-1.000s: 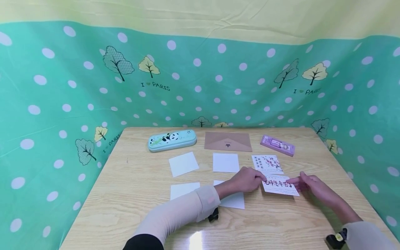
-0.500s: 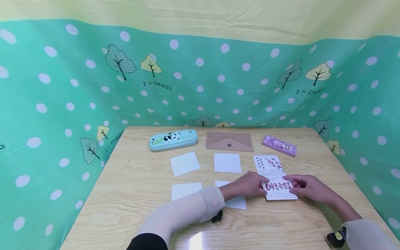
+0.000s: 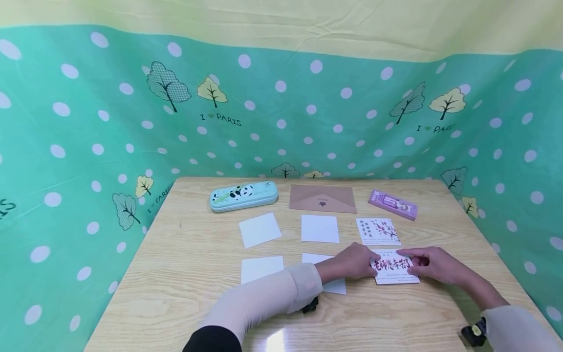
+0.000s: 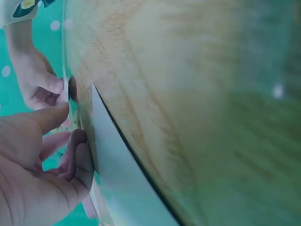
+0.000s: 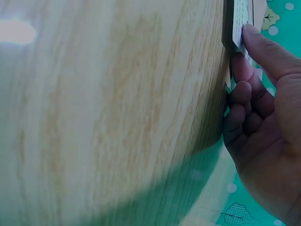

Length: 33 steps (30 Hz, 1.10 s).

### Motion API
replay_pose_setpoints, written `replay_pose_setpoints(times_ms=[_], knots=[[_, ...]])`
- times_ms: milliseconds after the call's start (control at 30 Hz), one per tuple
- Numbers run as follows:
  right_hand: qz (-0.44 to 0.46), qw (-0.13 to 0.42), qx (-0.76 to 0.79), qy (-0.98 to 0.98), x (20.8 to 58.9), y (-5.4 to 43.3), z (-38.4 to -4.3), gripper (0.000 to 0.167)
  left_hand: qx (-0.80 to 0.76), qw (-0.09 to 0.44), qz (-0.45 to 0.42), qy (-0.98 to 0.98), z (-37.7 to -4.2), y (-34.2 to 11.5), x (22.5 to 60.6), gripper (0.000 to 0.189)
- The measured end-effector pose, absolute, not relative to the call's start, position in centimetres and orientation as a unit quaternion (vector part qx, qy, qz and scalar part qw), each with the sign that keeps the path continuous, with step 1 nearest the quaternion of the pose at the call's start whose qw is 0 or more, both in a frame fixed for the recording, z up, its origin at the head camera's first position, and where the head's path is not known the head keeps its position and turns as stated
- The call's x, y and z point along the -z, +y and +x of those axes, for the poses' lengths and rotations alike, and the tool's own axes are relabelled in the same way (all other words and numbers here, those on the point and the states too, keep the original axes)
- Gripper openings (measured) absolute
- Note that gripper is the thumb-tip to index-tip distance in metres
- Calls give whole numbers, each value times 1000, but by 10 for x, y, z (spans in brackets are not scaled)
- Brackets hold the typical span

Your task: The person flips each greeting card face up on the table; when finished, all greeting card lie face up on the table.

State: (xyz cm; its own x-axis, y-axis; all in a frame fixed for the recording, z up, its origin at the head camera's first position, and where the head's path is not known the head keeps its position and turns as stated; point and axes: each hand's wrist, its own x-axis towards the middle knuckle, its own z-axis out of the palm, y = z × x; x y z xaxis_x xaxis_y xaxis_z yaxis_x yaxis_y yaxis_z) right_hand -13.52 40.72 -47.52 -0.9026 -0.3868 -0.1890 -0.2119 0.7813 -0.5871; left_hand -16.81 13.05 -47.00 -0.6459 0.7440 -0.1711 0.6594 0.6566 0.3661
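Note:
A white card with red Chinese lettering (image 3: 393,275) lies level between both hands at the right of the table, its height above the wood hard to tell. My left hand (image 3: 354,260) pinches its left edge, and my right hand (image 3: 435,265) pinches the right edge. The right wrist view shows the right thumb (image 5: 265,47) on top of the card with fingers below. Just behind it lies another card printed with red blossoms (image 3: 379,231), apart from the held one. A blank white card (image 3: 336,287) sits partly under my left forearm.
More blank white cards (image 3: 320,229) lie left of the printed ones. Along the back are a light blue panda pencil case (image 3: 244,196), a brown envelope (image 3: 322,199) and a purple box (image 3: 393,205). A green dotted curtain (image 3: 281,107) hangs behind the table.
The lettered card has gone from tilted, overlapping the blossom card, to level and slightly nearer, with a gap between them. My right hand has closed in on its right edge.

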Motion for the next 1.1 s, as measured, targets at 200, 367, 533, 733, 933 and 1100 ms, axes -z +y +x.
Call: replay_pose_setpoints(times_ms=[200, 367, 533, 733, 933, 1100], knots=[[-168, 151, 278, 934, 474, 406, -135, 52, -118, 159, 383, 902, -166, 134, 469, 49], [-191, 144, 256, 937, 471, 401, -134, 54, -100, 155, 379, 907, -164, 136, 469, 48], [-190, 138, 245, 941, 469, 398, -132, 57, -94, 151, 378, 908, -162, 136, 468, 48], [-176, 136, 257, 941, 472, 401, -132, 58, -100, 158, 381, 906, -164, 135, 467, 48], [-146, 135, 290, 936, 467, 398, -132, 52, -158, 166, 365, 902, -169, 125, 468, 46], [-130, 118, 297, 939, 457, 384, -137, 47, -182, 169, 348, 904, -177, 111, 463, 45]])
